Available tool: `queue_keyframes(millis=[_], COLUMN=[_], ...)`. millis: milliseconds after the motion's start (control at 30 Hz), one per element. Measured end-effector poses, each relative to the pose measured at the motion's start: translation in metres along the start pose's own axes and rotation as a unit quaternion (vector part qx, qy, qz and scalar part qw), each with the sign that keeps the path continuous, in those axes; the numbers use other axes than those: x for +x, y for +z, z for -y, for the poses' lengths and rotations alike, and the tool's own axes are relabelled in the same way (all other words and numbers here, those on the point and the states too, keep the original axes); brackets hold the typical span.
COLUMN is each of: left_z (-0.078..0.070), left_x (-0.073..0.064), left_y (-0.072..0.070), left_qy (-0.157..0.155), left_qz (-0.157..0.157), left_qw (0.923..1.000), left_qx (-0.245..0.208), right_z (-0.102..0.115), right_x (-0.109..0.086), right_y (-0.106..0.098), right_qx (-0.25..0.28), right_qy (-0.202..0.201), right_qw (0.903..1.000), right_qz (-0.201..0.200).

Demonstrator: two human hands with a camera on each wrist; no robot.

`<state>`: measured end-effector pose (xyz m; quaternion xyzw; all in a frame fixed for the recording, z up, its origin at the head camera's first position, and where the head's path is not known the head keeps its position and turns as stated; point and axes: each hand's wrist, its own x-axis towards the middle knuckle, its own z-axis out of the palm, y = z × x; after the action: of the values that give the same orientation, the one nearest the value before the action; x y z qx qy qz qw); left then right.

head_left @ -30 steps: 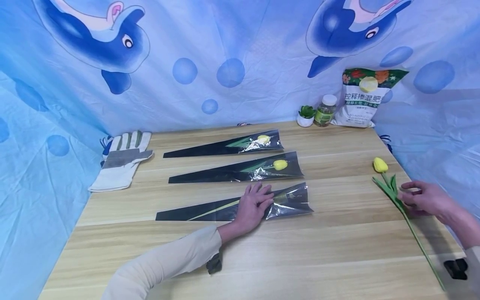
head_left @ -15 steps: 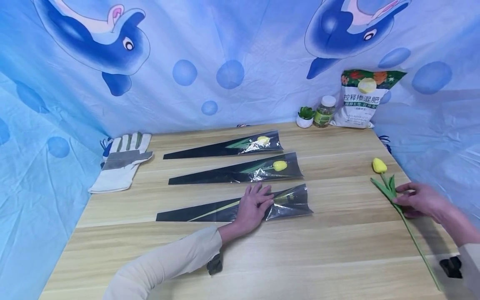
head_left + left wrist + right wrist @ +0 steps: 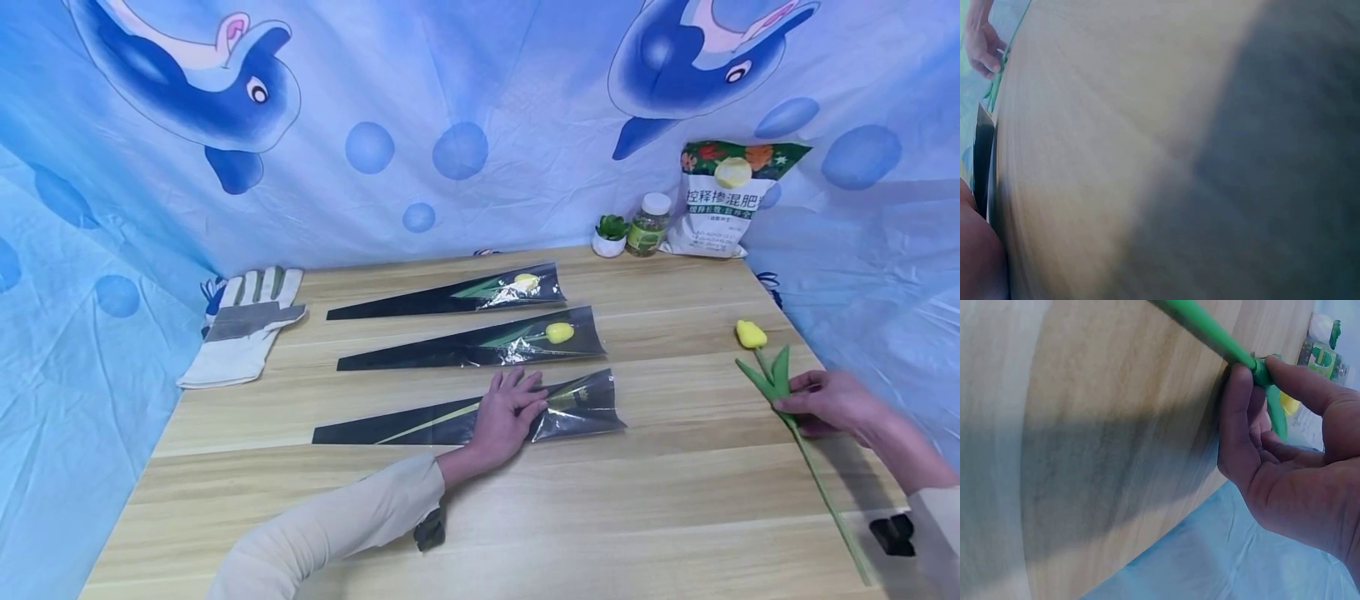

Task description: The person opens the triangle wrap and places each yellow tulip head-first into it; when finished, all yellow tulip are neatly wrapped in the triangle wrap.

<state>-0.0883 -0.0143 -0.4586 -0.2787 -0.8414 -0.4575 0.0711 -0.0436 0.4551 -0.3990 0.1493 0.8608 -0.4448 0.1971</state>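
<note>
My right hand pinches a yellow tulip by its green stem, just below the leaves, at the table's right side. In the right wrist view, thumb and forefinger meet on the stem. My left hand rests with fingers extended on the nearest black flower sleeve, a tapered wrapper with a clear front and a gold stripe. Two more such sleeves, the middle one and the far one, lie behind it, each with a yellow tulip inside.
A white and grey work glove lies at the table's left edge. Along the back right stand a small potted succulent, a lidded jar and a fertilizer bag. A blue dolphin-print cloth hangs behind.
My right hand has closed on the tulip stem and shifted it slightly left, and the bloom has turned a little. The left hand stays on the near sleeve.
</note>
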Motion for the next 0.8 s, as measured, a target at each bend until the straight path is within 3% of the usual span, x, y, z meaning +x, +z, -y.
queue_keyframes(millis=[167,333,567,800], left_z=[-0.001,0.000,0.003,0.002], left_x=[0.000,0.000,0.000,0.000], left_y=[0.000,0.000,0.002,0.003], left_qy=[0.003,0.004,0.018,0.017], left_qz=[-0.002,-0.006,-0.020,-0.031], left_qw=[1.0000,0.9999,0.9995,0.9992], left_qx=[-0.002,-0.008,-0.016,-0.018], right_z=[-0.002,-0.003,0.002,0.012], right_x=[0.000,0.000,0.001,-0.002], right_y=[0.004,0.006,0.009,0.014], right_qx=[0.071,0.160,0.213,0.300], right_qy=[-0.001,-0.027,-0.067,-0.101], right_qw=[0.9970,0.9853,0.9741,0.9476], right_qz=[0.031,0.053,0.037,0.043])
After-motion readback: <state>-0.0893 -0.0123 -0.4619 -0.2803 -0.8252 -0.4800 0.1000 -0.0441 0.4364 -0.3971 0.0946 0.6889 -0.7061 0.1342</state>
